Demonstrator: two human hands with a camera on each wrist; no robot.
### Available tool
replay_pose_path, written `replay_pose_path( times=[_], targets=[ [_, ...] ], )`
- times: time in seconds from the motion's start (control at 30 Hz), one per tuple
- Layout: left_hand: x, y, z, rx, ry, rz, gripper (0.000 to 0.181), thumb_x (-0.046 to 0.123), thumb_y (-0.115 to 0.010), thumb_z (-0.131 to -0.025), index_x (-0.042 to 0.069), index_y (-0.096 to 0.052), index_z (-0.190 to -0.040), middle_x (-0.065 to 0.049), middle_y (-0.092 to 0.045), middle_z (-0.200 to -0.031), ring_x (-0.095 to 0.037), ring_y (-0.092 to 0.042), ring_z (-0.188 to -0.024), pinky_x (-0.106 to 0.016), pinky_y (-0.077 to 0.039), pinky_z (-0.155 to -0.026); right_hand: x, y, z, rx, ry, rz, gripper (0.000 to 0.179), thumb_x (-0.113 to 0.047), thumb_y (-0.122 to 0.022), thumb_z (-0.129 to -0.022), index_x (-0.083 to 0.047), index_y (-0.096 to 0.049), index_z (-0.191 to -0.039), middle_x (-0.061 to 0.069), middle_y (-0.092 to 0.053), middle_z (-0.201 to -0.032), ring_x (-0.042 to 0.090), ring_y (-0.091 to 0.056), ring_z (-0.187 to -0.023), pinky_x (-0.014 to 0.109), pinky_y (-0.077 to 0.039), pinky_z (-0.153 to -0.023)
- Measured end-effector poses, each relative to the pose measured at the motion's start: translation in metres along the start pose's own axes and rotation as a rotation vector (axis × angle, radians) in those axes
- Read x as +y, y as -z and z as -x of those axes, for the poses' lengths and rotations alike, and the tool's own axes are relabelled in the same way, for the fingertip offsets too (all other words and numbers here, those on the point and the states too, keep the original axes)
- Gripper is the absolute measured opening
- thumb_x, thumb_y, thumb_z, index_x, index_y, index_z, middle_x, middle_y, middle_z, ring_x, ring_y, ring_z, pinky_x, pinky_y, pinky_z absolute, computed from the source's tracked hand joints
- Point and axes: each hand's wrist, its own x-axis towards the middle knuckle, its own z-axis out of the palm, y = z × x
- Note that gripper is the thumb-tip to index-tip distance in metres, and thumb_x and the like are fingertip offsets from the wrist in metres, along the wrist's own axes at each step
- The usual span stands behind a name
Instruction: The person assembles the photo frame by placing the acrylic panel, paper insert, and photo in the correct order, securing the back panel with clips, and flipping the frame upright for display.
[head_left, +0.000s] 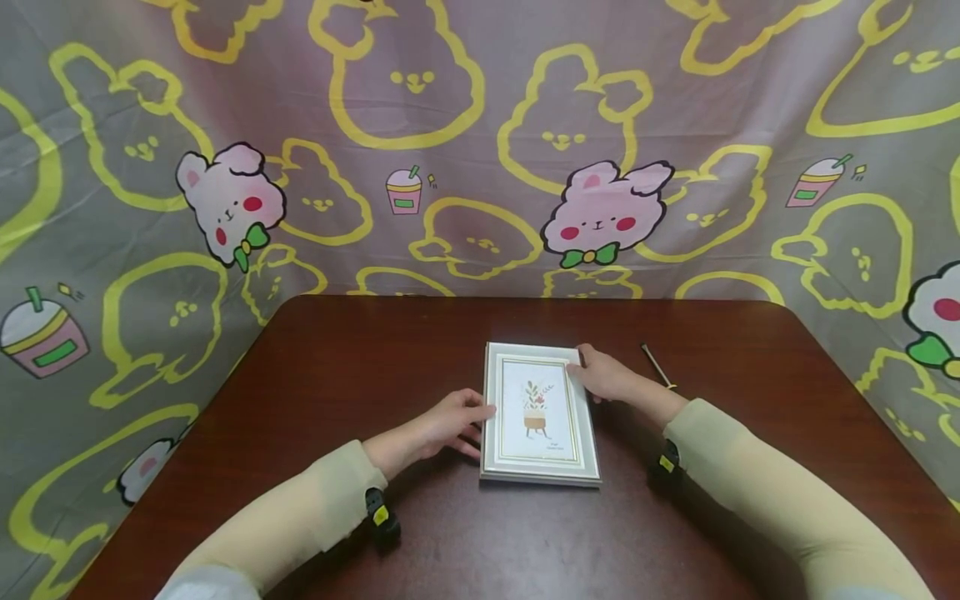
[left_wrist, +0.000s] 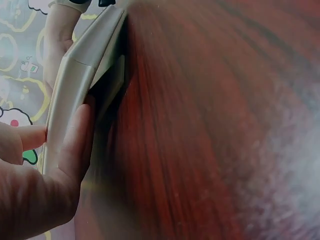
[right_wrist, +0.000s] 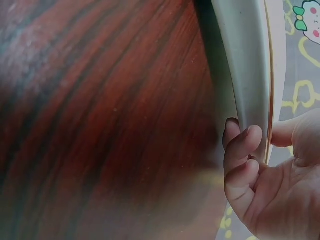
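A white picture frame [head_left: 491, 446] with a thin gold inner line is held tilted up above the table, its front facing me. Behind its glass is a print [head_left: 535, 412] of a potted plant. My left hand [head_left: 450, 422] grips the left edge, thumb at the front and fingers behind. On the opposite side, my right hand [head_left: 606, 373] pinches the right edge near the upper corner, its fingers [right_wrist: 245, 145] curled round the back. In the left wrist view a flap [left_wrist: 114, 85] stands out from the frame's back. Most of the back is hidden.
A thin metal rod-like tool [head_left: 657, 365] lies on the dark reddish-brown wooden table [head_left: 360, 350], beyond my right forearm and partly hidden by it. A curtain [head_left: 465, 167] with cartoon rabbits hangs behind the table and along both sides.
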Motion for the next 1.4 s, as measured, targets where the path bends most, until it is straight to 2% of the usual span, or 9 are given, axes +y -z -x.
replay_pose_path(
  times=[0.13,0.23,0.4,0.63,0.87,1.07,1.17,1.27,1.4],
  targets=[
    [0.0,0.001,-0.002,-0.001,-0.001,-0.04,0.029,0.019,-0.056,-0.099,-0.004,-0.048,-0.114,-0.014,-0.058,-0.092,-0.021,-0.061,-0.071,-0.038,-0.056,-0.061,0.001,-0.001,0.0,0.005,-0.001,-0.001,0.057,-0.022,-0.043,-0.104,0.012,-0.021,-0.144,0.008,-0.049,-0.056,0.018,-0.046,-0.043,0.027,-0.035,-0.043],
    [0.002,0.002,-0.002,0.006,-0.012,-0.112,0.029,0.018,-0.057,-0.098,-0.005,-0.05,-0.113,-0.013,-0.06,-0.089,-0.02,-0.062,-0.071,-0.034,-0.055,-0.056,-0.001,0.0,0.002,-0.005,0.001,-0.008,0.057,-0.022,-0.043,-0.104,0.013,-0.02,-0.143,0.009,-0.049,-0.058,0.018,-0.047,-0.044,0.027,-0.037,-0.044],
    [0.002,0.004,-0.002,0.017,-0.039,-0.313,0.025,0.022,-0.062,-0.095,-0.002,-0.057,-0.103,-0.008,-0.06,-0.075,-0.016,-0.059,-0.063,-0.026,-0.048,-0.045,-0.004,0.0,0.003,-0.012,0.003,0.0,0.059,-0.023,-0.043,-0.104,0.013,-0.019,-0.144,0.01,-0.051,-0.061,0.018,-0.049,-0.045,0.029,-0.041,-0.048],
    [0.002,0.008,-0.006,0.016,-0.089,-0.595,0.025,0.028,-0.064,-0.093,0.006,-0.055,-0.087,-0.002,-0.055,-0.063,-0.013,-0.049,-0.047,-0.025,-0.039,-0.039,-0.001,-0.003,-0.001,0.015,-0.005,0.057,0.059,-0.025,-0.044,-0.103,0.011,-0.023,-0.144,0.011,-0.055,-0.066,0.019,-0.05,-0.045,0.03,-0.042,-0.049],
    [0.011,0.006,-0.011,0.022,-0.071,-0.855,0.028,0.035,-0.059,-0.093,0.01,-0.055,-0.082,-0.002,-0.056,-0.062,-0.015,-0.05,-0.05,-0.029,-0.039,-0.045,-0.003,-0.005,-0.001,0.031,-0.02,0.11,0.056,-0.024,-0.045,-0.103,0.011,-0.027,-0.143,0.014,-0.057,-0.076,0.019,-0.052,-0.044,0.03,-0.042,-0.046],
    [0.015,0.0,-0.017,0.056,-0.07,-1.044,0.033,0.038,-0.055,-0.093,0.006,-0.061,-0.101,-0.002,-0.056,-0.075,-0.017,-0.051,-0.066,-0.033,-0.041,-0.06,-0.003,-0.004,0.0,0.026,-0.029,0.084,0.055,-0.021,-0.045,-0.102,0.013,-0.027,-0.141,0.017,-0.057,-0.081,0.019,-0.053,-0.044,0.031,-0.045,-0.044],
    [0.017,-0.003,-0.018,0.044,-0.059,-1.07,0.033,0.038,-0.055,-0.095,0.006,-0.06,-0.103,-0.004,-0.057,-0.074,-0.018,-0.055,-0.062,-0.034,-0.047,-0.057,-0.003,-0.003,0.0,0.029,-0.024,0.065,0.054,-0.019,-0.044,-0.102,0.015,-0.027,-0.14,0.02,-0.058,-0.084,0.019,-0.054,-0.043,0.031,-0.046,-0.043],
    [0.019,-0.003,-0.017,0.022,-0.038,-1.054,0.028,0.036,-0.054,-0.096,0.009,-0.059,-0.095,-0.006,-0.056,-0.069,-0.019,-0.056,-0.054,-0.034,-0.048,-0.049,-0.003,-0.003,0.001,0.028,-0.021,0.056,0.052,-0.018,-0.045,-0.102,0.015,-0.028,-0.139,0.021,-0.058,-0.084,0.019,-0.054,-0.043,0.031,-0.047,-0.042],
    [0.02,-0.003,-0.017,0.009,-0.03,-1.034,0.025,0.035,-0.054,-0.096,0.011,-0.057,-0.089,-0.005,-0.053,-0.067,-0.019,-0.056,-0.052,-0.032,-0.048,-0.046,-0.001,-0.006,-0.001,0.016,-0.017,0.077,0.051,-0.017,-0.045,-0.102,0.014,-0.029,-0.139,0.016,-0.057,-0.074,0.018,-0.053,-0.042,0.03,-0.047,-0.042]
  ],
)
